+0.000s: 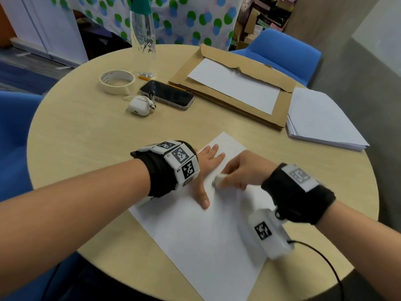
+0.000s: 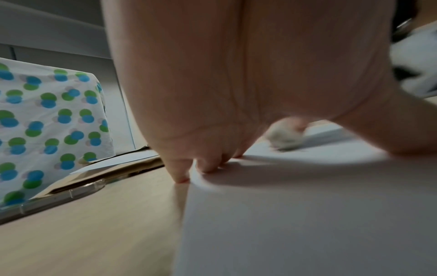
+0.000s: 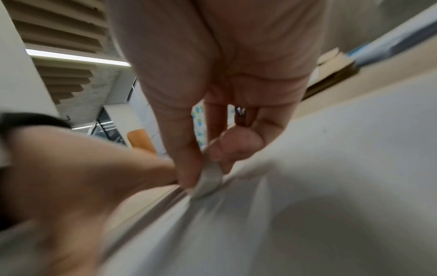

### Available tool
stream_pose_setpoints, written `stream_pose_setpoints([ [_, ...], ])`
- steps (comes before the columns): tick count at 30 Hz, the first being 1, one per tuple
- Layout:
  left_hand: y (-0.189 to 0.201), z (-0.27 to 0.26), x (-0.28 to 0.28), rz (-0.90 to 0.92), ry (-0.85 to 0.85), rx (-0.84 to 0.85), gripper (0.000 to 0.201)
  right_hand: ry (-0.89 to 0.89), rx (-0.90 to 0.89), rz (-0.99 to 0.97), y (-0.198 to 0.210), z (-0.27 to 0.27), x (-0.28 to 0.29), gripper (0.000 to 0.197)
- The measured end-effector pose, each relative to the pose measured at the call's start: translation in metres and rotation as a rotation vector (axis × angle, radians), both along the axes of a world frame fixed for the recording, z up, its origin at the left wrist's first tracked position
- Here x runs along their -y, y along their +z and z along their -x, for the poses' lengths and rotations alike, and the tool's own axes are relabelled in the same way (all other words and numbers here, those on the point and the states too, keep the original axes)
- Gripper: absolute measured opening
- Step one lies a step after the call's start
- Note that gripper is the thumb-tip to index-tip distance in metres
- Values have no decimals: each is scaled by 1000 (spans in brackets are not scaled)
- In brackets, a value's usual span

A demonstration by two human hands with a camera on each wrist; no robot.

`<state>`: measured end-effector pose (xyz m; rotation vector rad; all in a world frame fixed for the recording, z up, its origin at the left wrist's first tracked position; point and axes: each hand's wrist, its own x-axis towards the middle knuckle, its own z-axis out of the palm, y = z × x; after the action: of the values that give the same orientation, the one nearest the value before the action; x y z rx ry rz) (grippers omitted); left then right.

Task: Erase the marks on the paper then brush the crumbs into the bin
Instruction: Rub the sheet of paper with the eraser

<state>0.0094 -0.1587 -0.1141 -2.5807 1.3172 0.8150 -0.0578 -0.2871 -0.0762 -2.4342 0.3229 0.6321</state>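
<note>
A white sheet of paper (image 1: 195,231) lies on the round wooden table (image 1: 86,131) in front of me. My left hand (image 1: 206,168) lies flat on its upper left part, fingers straight and spread, pressing it down. My right hand (image 1: 240,170) pinches a small white eraser (image 1: 218,180) between thumb and fingers, its end touching the paper beside my left thumb. The right wrist view shows the eraser (image 3: 209,179) pressed to the paper (image 3: 307,205), blurred. The left wrist view shows my fingertips (image 2: 182,175) at the paper's edge and the eraser (image 2: 285,138) beyond. No bin is in view.
At the back stand a clear bottle (image 1: 144,38), a tape roll (image 1: 117,81), a phone (image 1: 167,94), an earbud case (image 1: 140,106) and a pencil (image 1: 145,78). A brown envelope (image 1: 232,92) with a sheet and a paper stack (image 1: 321,120) lie to the right. Blue chairs surround the table.
</note>
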Motion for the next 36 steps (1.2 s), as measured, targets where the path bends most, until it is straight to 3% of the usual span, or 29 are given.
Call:
stream_pose_setpoints([
  [4, -2, 0, 0, 8, 0, 5, 139, -121, 169, 25, -2, -9, 3, 10],
  [9, -3, -2, 0, 3, -2, -12, 139, 79, -16, -35, -6, 16, -18, 11],
  [11, -4, -3, 1, -3, -9, -7, 140, 36, -28, -3, -1, 4, -9, 9],
  [15, -4, -2, 1, -4, -11, 11, 140, -172, 123, 20, 1, -14, 6, 10],
  [18, -5, -3, 1, -14, -12, 7, 139, -82, 149, -26, -9, 5, -4, 12],
  [21, -5, -3, 1, -18, -7, 2, 139, 3, 5, -56, -8, 18, -10, 12],
  [26, -6, -4, 3, -41, -11, 23, 139, -193, 104, -1, -3, -6, 13, 13],
  [29, -6, -5, 5, -58, -12, 29, 140, -108, 158, 12, -9, 10, -2, 15],
  [32, -7, -5, 6, -71, -22, 32, 140, 1, 31, -17, -7, 25, -14, 13],
  [36, -6, -3, 9, -95, -38, 87, 139, -130, 23, 37, 6, 1, 5, 14],
])
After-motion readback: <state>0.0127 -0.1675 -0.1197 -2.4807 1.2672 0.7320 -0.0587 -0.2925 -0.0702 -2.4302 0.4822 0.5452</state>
